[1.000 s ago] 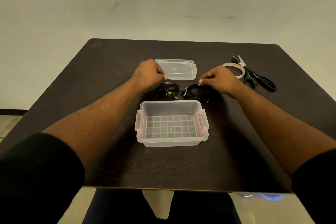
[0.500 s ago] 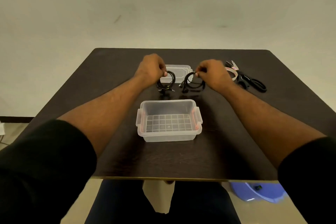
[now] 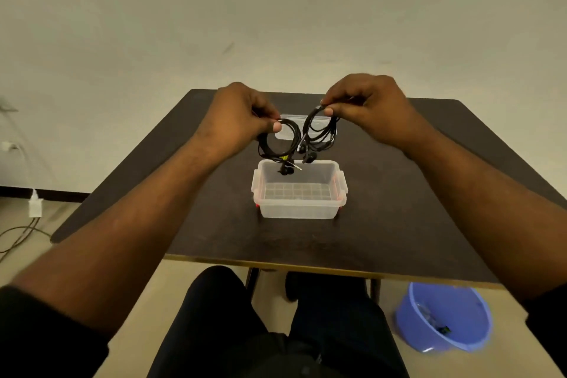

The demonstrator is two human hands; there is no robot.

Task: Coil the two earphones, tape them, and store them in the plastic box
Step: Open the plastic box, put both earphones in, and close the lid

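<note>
My left hand [image 3: 242, 115] pinches a coiled black earphone [image 3: 291, 144] at its top, so the loop hangs in the air. Its earbuds and plug dangle just over the far rim of the clear plastic box [image 3: 337, 202]. My right hand [image 3: 368, 104] pinches the second coiled black earphone [image 3: 313, 126] the same way, a little higher and to the right, with its buds hanging near the box's back edge. The box stands open on the dark table [image 3: 399, 224] below both coils. Nothing lies inside it.
The clear lid [image 3: 287, 133] lies on the table behind the coils, mostly hidden by them. A blue plastic basin [image 3: 445, 316] sits on the floor at the right. A charger and cables [image 3: 33, 209] lie on the floor at the left. My knees are under the table's near edge.
Both hands have lifted the two coiled earphones off the table and hold them hanging above the box's far side. The camera has tilted, so scissors and tape are out of sight.
</note>
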